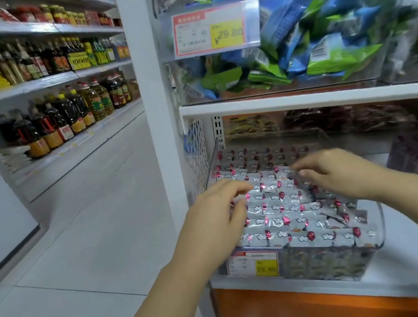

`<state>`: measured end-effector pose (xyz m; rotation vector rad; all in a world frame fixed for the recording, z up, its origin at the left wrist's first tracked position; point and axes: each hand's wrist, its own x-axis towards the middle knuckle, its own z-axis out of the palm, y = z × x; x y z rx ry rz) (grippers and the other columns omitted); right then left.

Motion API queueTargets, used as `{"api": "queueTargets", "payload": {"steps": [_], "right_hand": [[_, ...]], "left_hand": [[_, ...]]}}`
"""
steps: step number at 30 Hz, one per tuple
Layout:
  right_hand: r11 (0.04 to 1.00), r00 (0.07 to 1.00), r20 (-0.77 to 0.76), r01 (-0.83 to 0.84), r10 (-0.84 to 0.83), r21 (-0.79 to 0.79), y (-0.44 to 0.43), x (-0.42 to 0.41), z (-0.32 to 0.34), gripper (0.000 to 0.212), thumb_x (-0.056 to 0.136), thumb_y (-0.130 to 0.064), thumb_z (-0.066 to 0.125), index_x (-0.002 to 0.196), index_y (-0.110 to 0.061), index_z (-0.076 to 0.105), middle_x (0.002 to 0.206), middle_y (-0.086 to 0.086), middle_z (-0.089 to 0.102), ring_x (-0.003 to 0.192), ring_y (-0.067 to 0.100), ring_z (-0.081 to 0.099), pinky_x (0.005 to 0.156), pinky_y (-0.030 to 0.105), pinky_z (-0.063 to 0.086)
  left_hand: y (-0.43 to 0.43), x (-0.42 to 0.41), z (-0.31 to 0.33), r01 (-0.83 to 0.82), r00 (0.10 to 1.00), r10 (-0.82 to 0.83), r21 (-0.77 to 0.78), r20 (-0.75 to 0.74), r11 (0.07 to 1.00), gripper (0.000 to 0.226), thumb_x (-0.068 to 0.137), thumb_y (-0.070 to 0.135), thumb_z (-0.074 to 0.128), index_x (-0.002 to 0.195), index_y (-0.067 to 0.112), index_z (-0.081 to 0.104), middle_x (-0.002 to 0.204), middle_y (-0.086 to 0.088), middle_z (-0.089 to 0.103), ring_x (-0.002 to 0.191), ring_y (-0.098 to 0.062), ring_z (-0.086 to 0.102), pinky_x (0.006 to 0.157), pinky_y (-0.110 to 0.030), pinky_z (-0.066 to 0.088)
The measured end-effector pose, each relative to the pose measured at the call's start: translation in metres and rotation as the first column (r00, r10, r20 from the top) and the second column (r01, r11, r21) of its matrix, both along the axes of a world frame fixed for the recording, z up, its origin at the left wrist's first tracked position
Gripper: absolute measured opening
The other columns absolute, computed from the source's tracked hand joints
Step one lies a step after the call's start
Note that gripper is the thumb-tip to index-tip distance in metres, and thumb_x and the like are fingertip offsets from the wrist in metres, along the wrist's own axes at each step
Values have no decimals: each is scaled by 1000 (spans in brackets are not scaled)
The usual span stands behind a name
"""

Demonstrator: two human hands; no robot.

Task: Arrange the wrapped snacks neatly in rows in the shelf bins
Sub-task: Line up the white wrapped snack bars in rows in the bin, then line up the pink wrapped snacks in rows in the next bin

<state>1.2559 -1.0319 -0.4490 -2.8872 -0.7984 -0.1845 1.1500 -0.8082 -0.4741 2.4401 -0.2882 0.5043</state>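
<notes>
Wrapped snacks (277, 210), silver-white with red marks, lie in rows in the clear bin (380, 229) on the lower shelf, behind a yellow price tag (266, 267). My left hand (211, 213) rests bent-fingered on the left side of the rows. My right hand (343, 177) touches packets farther back, fingertips (303, 172) drawn together. Whether either hand grips a packet, I cannot tell. Blue and green packets (305, 31) fill the bin above.

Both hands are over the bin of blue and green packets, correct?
No. In the head view the left hand and right hand are over the lower bin of white-and-red snacks; the blue and green packets sit one shelf up.
</notes>
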Motion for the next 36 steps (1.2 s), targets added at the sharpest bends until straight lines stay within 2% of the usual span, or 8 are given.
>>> {"api": "queueTargets", "payload": {"steps": [3,6,11,16,21,26,32,36], "right_hand": [[998,994,97,57,-55,-14,-35,-16,-9,33,97,-30,44,125,-23,60,129,-1,59,121,23,48,101,38,38],[989,994,61,85,-93,121,-58,-30,-17,36,97,-20,46,132,-15,54,143,6,45,133,23,38,107,21,20],[930,993,-97,102,-72,352,-64,-40,-32,43,99,-19,40,142,-13,39,156,-1,20,137,13,31,89,-6,7],[933,995,-84,72,-45,353,-67,-36,-34,43,100,-22,39,143,-16,38,157,-3,16,140,12,27,95,7,17],[921,994,-97,75,-40,382,-69,-34,-35,43,99,-26,40,141,-19,41,157,-5,17,141,11,25,107,20,21],[890,993,-118,50,4,454,-81,-46,-32,46,96,-36,46,141,-25,42,153,-12,25,139,6,27,101,11,20],[891,864,263,360,-430,276,-140,-62,-31,42,87,-30,61,125,-11,59,132,14,56,128,34,45,108,52,27],[830,806,206,550,-555,87,-174,-70,-32,53,88,-30,55,138,-14,45,129,11,57,128,30,42,114,50,6]], "left_hand": [[-23,18,-2,66,994,-54,126,-91,990,40,98,28,46,138,30,45,139,12,46,122,-4,43,99,-16,31],[-48,41,-9,167,961,-84,310,-265,936,52,100,39,38,149,29,24,157,7,20,143,-10,17,115,-29,12],[-73,71,-15,240,893,18,510,-450,826,62,97,57,16,151,32,0,158,10,-9,146,-12,-7,117,-43,-6],[-82,90,-16,200,894,102,590,-437,782,67,95,61,13,151,30,-5,158,8,-10,146,-12,-8,116,-43,-9],[-90,103,-17,132,892,178,617,-415,776,71,93,65,18,152,27,8,159,0,14,146,-17,11,117,-48,0],[-95,105,6,134,859,207,596,-468,792,64,95,62,21,150,28,21,157,1,21,144,-23,22,117,-52,9],[-131,68,11,110,957,16,414,-290,904,45,100,44,33,142,29,38,149,2,36,134,-21,37,115,-48,19],[-163,53,8,144,964,-56,335,-259,931,48,100,40,35,143,21,37,147,-2,39,130,-25,42,109,-44,31]]}}
